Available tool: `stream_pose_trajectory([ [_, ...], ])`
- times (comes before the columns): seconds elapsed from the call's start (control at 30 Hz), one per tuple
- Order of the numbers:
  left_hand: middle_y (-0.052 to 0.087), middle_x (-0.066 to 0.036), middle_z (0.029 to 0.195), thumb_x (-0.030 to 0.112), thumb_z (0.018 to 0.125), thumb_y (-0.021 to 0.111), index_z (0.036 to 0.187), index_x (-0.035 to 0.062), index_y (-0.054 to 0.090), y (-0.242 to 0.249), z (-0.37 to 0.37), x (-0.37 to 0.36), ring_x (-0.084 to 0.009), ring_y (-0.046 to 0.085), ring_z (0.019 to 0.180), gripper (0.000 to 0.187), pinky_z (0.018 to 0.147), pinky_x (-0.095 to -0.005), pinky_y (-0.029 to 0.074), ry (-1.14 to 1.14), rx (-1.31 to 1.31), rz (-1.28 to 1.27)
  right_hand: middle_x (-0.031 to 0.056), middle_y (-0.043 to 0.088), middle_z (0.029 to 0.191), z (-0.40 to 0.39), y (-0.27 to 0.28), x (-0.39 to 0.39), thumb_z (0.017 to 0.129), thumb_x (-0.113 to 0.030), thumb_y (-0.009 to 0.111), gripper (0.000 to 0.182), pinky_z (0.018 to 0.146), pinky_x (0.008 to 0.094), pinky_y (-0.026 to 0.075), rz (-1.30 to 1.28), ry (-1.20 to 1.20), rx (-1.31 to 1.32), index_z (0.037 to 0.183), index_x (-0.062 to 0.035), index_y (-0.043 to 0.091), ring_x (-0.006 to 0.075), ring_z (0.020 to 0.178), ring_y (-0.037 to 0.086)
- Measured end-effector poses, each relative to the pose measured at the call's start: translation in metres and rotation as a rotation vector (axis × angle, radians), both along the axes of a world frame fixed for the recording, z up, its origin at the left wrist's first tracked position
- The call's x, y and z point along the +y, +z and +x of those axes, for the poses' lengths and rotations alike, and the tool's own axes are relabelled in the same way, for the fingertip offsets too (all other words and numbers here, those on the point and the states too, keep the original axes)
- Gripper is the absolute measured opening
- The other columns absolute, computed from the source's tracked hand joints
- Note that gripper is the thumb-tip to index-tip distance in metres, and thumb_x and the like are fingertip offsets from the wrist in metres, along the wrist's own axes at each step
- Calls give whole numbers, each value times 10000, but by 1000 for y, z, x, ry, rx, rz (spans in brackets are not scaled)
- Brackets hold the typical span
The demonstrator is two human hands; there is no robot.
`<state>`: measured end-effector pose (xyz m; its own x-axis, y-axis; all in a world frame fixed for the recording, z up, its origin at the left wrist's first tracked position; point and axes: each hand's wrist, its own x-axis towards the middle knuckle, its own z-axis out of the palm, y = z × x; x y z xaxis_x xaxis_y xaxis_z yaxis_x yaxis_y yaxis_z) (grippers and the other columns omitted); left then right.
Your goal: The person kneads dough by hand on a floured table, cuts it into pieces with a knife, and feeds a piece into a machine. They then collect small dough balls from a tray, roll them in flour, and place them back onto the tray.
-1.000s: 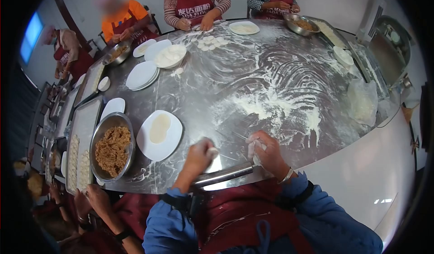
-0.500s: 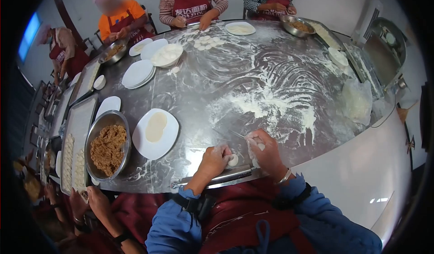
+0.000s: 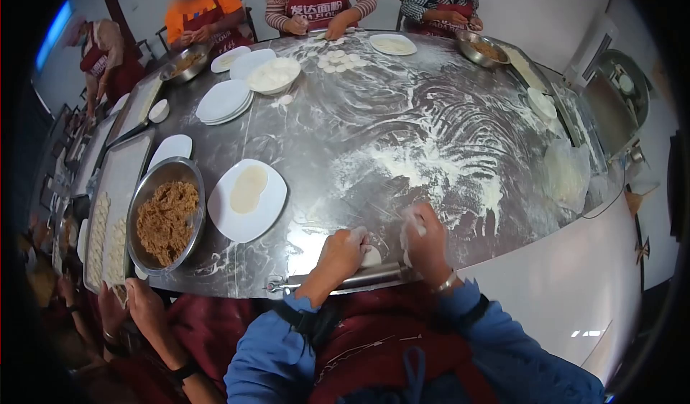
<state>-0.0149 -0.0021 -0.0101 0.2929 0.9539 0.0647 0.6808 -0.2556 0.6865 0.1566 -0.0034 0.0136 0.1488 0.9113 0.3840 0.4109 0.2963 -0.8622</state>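
Note:
At the table's near edge, my left hand (image 3: 343, 253) is closed, its floury fingers curled at the edge of a small round piece of dough (image 3: 371, 257). To the right of it, my right hand (image 3: 425, 242) is curled, fingertips white with flour; what it holds, if anything, is hidden. A metal rolling pin (image 3: 365, 277) lies under my wrists along the edge. Left of my hands is a white plate (image 3: 267, 210) bearing flat dough wrappers (image 3: 249, 190).
A steel bowl (image 3: 199, 221) of brown filling stands at the left, beside a tray (image 3: 129, 167) of shaped dumplings. Stacked plates (image 3: 224, 102) and a bowl of dough pieces (image 3: 274, 75) are farther back. Co-workers work across the table and to the left; flour (image 3: 431, 163) covers the middle.
My right hand has lifted slightly and turned, its fingers curling up. The left hand stays by the dough, which shows more of its flat face. The camera view has shifted a little.

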Motion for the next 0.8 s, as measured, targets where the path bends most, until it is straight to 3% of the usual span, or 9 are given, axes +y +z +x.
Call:
stream_pose_trajectory([
  [0.03, 623, -144, 723, 106, 751, 640, 815, 53, 599, 4, -2, -5, -329, 615, 705, 93, 639, -399, 483, 24, 1, -66, 97, 547, 647, 2, -2, -9, 826, -65, 530, 51, 574, 302, 444, -127, -2, 133, 859, -27, 543, 201, 602, 560],
  [0.1, 619, -156, 717, 129, 767, 630, 805, 48, 594, 5, -1, -10, -346, 611, 702, 97, 637, -406, 483, 25, -9, -102, 91, 556, 649, -5, -2, 9, 813, -54, 522, 53, 570, 302, 447, -38, -69, -11, 854, -29, 544, 199, 590, 555],
  [0.17, 616, -167, 708, 152, 785, 611, 801, 42, 588, 2, 8, -4, -366, 604, 694, 114, 636, -416, 484, 157, 74, 92, 180, 595, 762, -17, 8, 46, 829, -104, 519, 98, 559, 375, 469, -7, -4, -166, 910, -52, 537, 407, 643, 573],
  [0.5, 630, -160, 780, 140, 792, 604, 854, 49, 596, 4, -4, -11, -352, 610, 760, 110, 680, -419, 481, 46, 39, -70, 195, 595, 790, 0, -5, 2, 823, -114, 524, 110, 605, 408, 470, -10, -22, 6, 905, -44, 541, 398, 699, 579],
  [0.57, 629, -166, 758, 141, 797, 600, 859, 46, 593, 3, 3, -8, -366, 611, 737, 114, 669, -426, 486, 70, 36, 17, 207, 595, 765, -11, 3, 33, 826, -117, 522, 103, 588, 413, 469, 232, 5, -127, 896, -42, 533, 405, 679, 577],
  [0.6, 630, -171, 758, 135, 800, 593, 876, 45, 596, 8, 8, -4, -368, 615, 727, 118, 667, -429, 489, 105, 80, 55, 212, 592, 727, -17, 8, 46, 824, -119, 524, 97, 559, 430, 460, 24, 4, -167, 887, -45, 522, 424, 657, 570],
  [0.73, 633, -165, 761, 132, 798, 591, 869, 51, 604, 2, 15, 7, -359, 617, 733, 108, 668, -422, 489, 214, -59, 135, 201, 588, 704, -31, 12, 61, 806, -127, 541, 114, 541, 437, 452, -17, -49, -195, 890, -54, 519, 443, 654, 564],
  [0.77, 633, -163, 761, 132, 795, 593, 862, 54, 609, 1, 11, 5, -354, 619, 733, 104, 667, -417, 489, 144, -3, 82, 201, 588, 704, -24, 8, 49, 806, -127, 541, 114, 541, 437, 452, -10, -40, -198, 890, -54, 519, 443, 654, 564],
  [0.8, 633, -161, 761, 133, 792, 595, 856, 57, 613, 0, 6, 3, -349, 620, 734, 101, 666, -413, 489, 72, 55, 25, 178, 570, 679, -14, 0, 33, 803, -97, 540, 95, 536, 377, 442, 58, -39, -135, 884, -49, 526, 332, 613, 565],
])
